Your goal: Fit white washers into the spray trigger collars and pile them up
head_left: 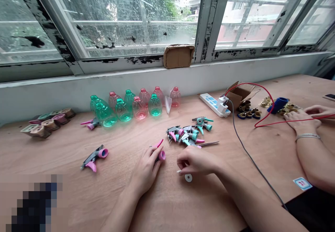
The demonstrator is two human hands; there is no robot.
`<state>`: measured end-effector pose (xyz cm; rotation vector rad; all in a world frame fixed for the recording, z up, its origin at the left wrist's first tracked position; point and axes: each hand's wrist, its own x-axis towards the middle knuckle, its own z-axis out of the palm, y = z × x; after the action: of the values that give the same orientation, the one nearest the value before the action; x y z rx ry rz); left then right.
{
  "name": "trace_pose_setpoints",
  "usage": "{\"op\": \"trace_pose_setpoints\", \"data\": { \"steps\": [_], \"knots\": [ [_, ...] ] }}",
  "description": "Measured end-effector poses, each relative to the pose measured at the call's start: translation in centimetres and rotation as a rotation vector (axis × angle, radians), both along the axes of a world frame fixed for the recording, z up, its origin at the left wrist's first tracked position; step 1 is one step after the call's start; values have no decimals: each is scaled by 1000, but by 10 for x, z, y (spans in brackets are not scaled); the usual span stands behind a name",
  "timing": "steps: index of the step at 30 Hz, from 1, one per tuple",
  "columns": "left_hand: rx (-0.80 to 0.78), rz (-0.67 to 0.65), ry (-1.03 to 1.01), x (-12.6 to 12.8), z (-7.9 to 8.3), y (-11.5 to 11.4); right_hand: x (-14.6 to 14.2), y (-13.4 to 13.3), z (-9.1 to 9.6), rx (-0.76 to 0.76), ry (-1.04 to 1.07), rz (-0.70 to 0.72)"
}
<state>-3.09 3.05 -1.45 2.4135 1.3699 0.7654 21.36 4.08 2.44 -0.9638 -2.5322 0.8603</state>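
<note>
My left hand [146, 167] is closed around a grey and pink trigger spray head [162, 155], held low at the table. Its pink trigger and ribbed pink collar show past my fingers; the rest is hidden. To the right, my right hand [195, 160] has its fingertips pinched on a small white piece [179, 171], perhaps a washer, mostly covered by the fingers. A flat white washer [188, 178] lies on the wood just below that hand. Beyond it is a pile of pink and teal spray heads [185, 134]. Another pink spray head [95, 158] lies off to the left.
Green and pink clear bottles [124, 110] stand along the wall. Moulded pots [49, 123] sit far left. A power strip [213, 104] with red and grey cables lies right. Another person's hands [300, 120] are among brass parts. A thin metal tool [209, 143] lies by the pile.
</note>
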Motion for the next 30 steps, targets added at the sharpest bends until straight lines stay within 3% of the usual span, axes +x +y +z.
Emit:
{"op": "trace_pose_setpoints", "data": {
  "steps": [4, 10, 16, 23, 30],
  "knots": [
    [-42, -46, -78, 1, 3, -2, -14, 7, -19, 78, 385, -122],
    [-157, -110, -170, 8, 7, -11, -24, 3, -24, -70, 633, -264],
    [-225, -118, -200, 13, 5, -16, -29, -2, -27, 110, 621, -267],
    [-198, -91, -204, 14, 5, -17, -32, -5, -34, 337, 586, -233],
    [-150, -87, -195, 13, 2, -15, -34, -5, -39, 381, 552, -250]
  ]
}}
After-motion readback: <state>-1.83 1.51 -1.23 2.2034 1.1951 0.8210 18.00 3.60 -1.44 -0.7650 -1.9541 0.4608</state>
